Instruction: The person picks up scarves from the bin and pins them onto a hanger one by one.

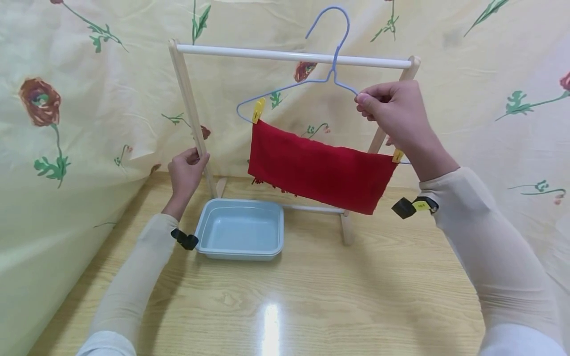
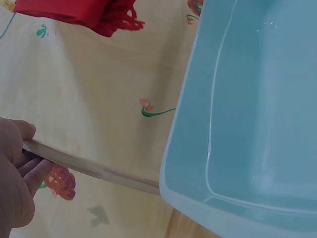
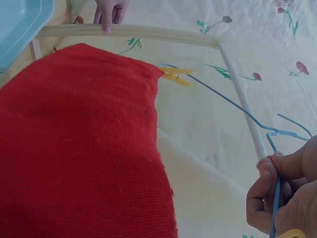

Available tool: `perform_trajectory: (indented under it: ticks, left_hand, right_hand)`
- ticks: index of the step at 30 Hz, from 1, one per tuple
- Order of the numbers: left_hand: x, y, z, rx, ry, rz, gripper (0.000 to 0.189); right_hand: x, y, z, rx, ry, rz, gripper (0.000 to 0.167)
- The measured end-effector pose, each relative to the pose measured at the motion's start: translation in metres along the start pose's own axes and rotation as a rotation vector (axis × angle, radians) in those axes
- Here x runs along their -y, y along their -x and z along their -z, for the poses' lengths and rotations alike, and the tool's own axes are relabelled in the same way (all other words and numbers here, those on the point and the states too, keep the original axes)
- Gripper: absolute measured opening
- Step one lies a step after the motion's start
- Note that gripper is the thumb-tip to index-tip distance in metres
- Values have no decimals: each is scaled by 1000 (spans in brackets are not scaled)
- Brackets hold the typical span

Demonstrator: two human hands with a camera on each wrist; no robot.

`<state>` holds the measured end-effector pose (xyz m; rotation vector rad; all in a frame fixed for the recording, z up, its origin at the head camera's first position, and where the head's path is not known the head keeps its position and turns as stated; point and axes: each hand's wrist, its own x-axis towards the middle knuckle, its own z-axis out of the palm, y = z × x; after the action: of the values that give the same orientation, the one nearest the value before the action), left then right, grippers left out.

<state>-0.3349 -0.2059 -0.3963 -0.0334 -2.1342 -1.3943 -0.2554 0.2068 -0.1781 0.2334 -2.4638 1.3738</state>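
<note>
My right hand (image 1: 396,109) pinches one sloping arm of a blue wire hanger (image 1: 285,89). From the hanger hangs a folded red cloth with fringe (image 1: 320,168), held by a yellow clothespin (image 1: 258,111) at the left end and another clothespin (image 1: 398,156) at the right. In the head view the hanger's hook rises above the rack's white top bar (image 1: 267,54), and its neck overlaps the bar. My left hand (image 1: 187,173) holds the wooden side post (image 1: 188,94) of the rack between thumb and fingers, seen also in the left wrist view.
A light blue plastic basin (image 1: 279,232) stands on the wooden table (image 1: 338,306) by the rack's left foot. The rack's lower white bar (image 1: 316,208) runs behind it. Flower-patterned fabric (image 1: 111,29) covers the back and sides.
</note>
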Motion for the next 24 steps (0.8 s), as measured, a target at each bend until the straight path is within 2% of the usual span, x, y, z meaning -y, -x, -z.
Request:
perform_trajectory:
  ticks: [13, 24]
  left_hand:
    - [1, -1, 1, -8, 7, -4, 30]
    - [3, -1, -1, -16, 12, -18, 31]
  right_hand:
    - [-10, -14, -20, -8, -74, -47, 34]
    - [-18, -10, -35, -10, -36, -83, 35]
